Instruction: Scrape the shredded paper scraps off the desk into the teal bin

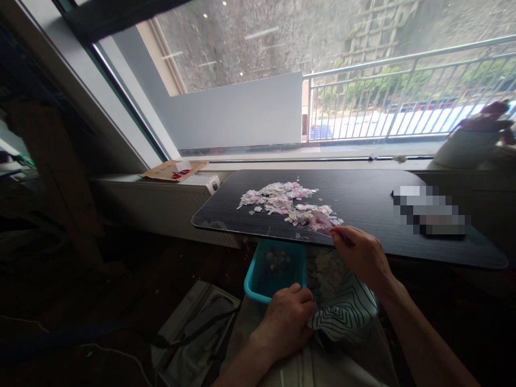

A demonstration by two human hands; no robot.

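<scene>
Many small, flat, white-and-pink paper-like pieces [280, 203] lie heaped on the black wood-grained tabletop [363, 196]. They look light, thin and prone to scatter; pinching single ones by an edge should suit. The right hand [365, 255] has its thumb and fingertips nearly together beside the heap; the left hand [288, 317] curls by the turquoise plastic bin [256, 294]. I cannot tell what either grips.

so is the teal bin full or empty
Neither: the teal bin holds some pale scraps low inside, while its upper inner sides show bare teal. It is too dark to tell how deep they lie.
</scene>
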